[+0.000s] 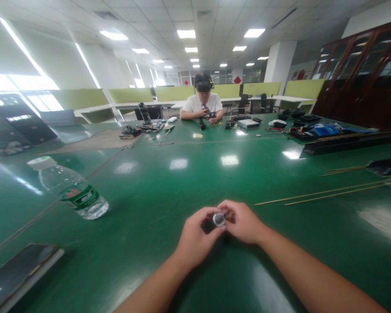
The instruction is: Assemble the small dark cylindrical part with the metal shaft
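Observation:
My left hand (195,237) and my right hand (243,221) meet over the green table (156,191), just above its surface. Between them sits a small round silver part (219,219) with a dark body behind it. The left hand's fingers wrap round the dark body. My right hand's fingertips pinch at the silver end of the same part. What the part is I cannot make out.
A clear water bottle (72,188) stands tilted at the left. A dark flat device (18,274) lies at the near left edge. Thin wooden sticks (326,193) lie to the right. Across the table a seated person (202,104) handles something among scattered tools and boxes (247,123).

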Tool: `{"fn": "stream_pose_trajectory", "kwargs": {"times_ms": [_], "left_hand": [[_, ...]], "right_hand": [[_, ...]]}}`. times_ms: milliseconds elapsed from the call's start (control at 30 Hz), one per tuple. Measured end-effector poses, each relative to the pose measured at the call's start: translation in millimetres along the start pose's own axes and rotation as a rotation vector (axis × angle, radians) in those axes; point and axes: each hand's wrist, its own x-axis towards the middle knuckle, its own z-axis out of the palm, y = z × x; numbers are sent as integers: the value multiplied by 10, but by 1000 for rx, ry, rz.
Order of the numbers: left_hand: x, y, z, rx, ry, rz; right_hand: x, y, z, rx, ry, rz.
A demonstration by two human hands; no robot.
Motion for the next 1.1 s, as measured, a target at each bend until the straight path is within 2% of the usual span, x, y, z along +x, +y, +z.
{"fn": "stream_pose_trajectory", "kwargs": {"times_ms": [300,533,700,867,1100], "left_hand": [[22,-48,15,-50,47,54],[43,-39,-69,91,81,79],[61,-40,-116,161,95,116],[98,-100,-210,254,40,159],[122,-198,-248,272,-41,171]], "right_hand": [[13,11,3,-39,-6,36],[27,-24,-6,-87,56,48],[34,-2,-19,-8,115,40],[39,25,-20,100,142,48],[35,-33,-23,74,95,6]]}}
